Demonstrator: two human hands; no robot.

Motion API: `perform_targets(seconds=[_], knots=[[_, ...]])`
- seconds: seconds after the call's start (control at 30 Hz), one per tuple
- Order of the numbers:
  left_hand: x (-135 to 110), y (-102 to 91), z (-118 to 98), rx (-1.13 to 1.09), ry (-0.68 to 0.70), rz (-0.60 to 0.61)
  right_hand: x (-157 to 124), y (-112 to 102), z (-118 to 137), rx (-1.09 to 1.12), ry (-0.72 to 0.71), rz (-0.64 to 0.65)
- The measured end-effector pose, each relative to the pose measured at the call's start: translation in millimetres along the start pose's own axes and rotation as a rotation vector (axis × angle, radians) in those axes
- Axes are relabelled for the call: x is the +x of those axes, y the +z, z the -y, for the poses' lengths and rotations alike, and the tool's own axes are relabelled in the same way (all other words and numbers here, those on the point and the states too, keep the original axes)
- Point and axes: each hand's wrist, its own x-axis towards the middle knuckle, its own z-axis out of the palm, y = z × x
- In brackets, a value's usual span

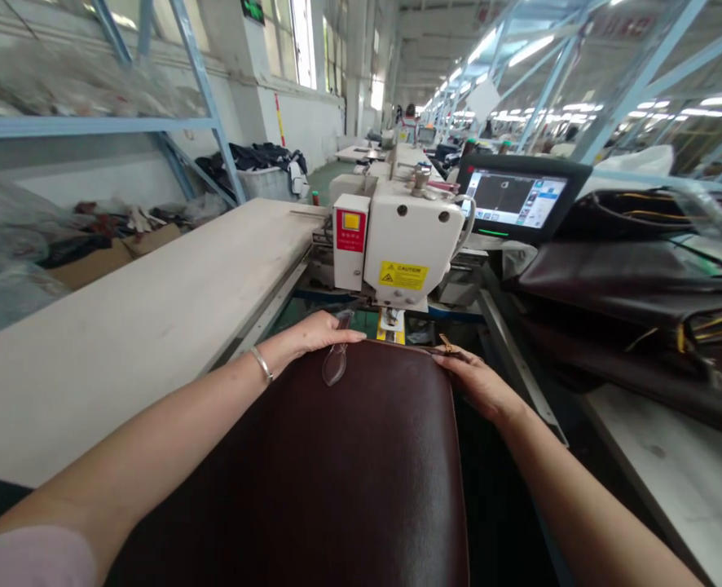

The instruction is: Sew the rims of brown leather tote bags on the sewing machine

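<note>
A large dark brown leather bag (361, 456) stretches from my body up to the head of a white sewing machine (413, 240). My left hand (327, 333) grips the bag's top edge on the left, thumb on the near side, beside a leather handle tab (335, 363) wrapped in clear plastic. At the top right corner my right hand (474, 379) pinches the edge, close to a brass zipper pull (446, 342). Between the hands, the edge lies just in front of the machine's needle area (391, 322). Fingers behind the leather are hidden.
A lit control screen (513, 196) stands right of the machine head. More dark brown bags (648, 302) are piled at the right. A long pale tabletop (153, 326) extends along the left, with a blue shelf rack (92, 125) behind it. Metal rails (520, 367) flank the machine.
</note>
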Motion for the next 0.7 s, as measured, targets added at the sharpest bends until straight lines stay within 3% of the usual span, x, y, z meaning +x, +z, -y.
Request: perform_targets(seconds=[0.17,0.33,0.53,0.7], knots=[[30,-12.1,14,0.050,-0.040,-0.006,28,1,2,-0.064,0.052,0.030],[61,-27.2,27,0.060,-0.032,-0.020,55,1,8,-0.140,0.211,0.196],[87,-35.4,32,-0.248,0.105,-0.036,87,-2,13,-0.154,0.138,0.161],[82,-35.4,23,-0.377,0.136,-0.016,101,-3,12,-0.131,0.084,0.136]])
